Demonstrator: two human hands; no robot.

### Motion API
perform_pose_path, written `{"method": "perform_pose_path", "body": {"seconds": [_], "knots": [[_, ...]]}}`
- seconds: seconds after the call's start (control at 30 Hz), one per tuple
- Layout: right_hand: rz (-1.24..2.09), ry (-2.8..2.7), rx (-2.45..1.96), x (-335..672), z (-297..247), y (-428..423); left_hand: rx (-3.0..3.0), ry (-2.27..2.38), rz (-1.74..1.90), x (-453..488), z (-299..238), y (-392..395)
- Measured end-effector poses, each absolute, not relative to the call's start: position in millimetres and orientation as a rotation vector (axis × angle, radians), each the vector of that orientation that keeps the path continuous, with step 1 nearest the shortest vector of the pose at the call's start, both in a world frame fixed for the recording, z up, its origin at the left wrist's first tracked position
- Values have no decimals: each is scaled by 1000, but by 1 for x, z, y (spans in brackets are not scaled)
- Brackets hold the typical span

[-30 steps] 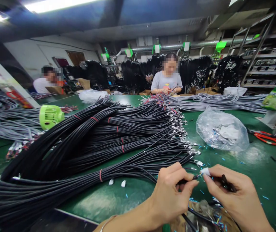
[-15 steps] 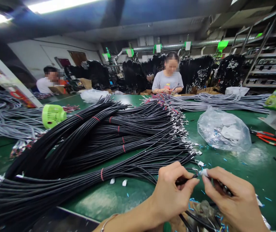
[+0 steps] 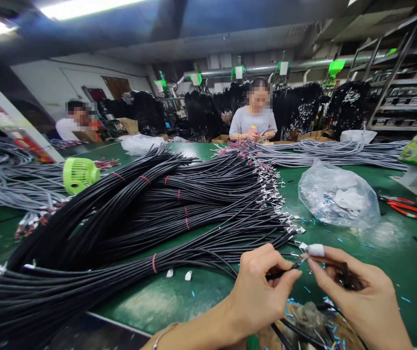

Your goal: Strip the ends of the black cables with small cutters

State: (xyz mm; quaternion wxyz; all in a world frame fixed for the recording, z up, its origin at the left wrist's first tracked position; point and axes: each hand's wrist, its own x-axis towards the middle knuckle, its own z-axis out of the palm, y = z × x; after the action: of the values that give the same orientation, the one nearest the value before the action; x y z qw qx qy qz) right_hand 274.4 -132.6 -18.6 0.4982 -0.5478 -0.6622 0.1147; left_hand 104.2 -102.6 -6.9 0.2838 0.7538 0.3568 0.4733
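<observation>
Black cable (image 3: 295,266) sits pinched in your left hand (image 3: 261,287) over the surface (image 3: 146,297), toward its near edge, gripped just behind the tip, likely to steady the thin wires (image 3: 303,259) your right hand (image 3: 363,287) pinches. Nearby, a red tie (image 3: 154,263) apparently keeps bundled cables (image 3: 121,274) together, ends pointing toward the surface's right edge.

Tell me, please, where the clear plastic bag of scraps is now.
In the head view, the clear plastic bag sits right of centre on the green table, between the white-tipped cable ends and the orange-handled tool, beyond the right hand.
</observation>
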Motion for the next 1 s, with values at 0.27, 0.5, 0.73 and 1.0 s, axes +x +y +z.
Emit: {"method": "perform_pose_path", "body": {"seconds": [0.27, 0.5, 0.73, 1.0], "knots": [[466, -1540, -1303, 266, -15, -131, 1909, 992, 1249, 104, -7, -101], [248, -1658, -1293, 271, -23, -132, 1616, 952, 942, 101, -5, -91], [-109, -1781, -1311, 273, -21, -132, 1334, 814, 716, 91, 3, -79], [-201, -1830, -1151, 261, -19, -138, 1199, 794, 859, 104, -7, -82]]}}
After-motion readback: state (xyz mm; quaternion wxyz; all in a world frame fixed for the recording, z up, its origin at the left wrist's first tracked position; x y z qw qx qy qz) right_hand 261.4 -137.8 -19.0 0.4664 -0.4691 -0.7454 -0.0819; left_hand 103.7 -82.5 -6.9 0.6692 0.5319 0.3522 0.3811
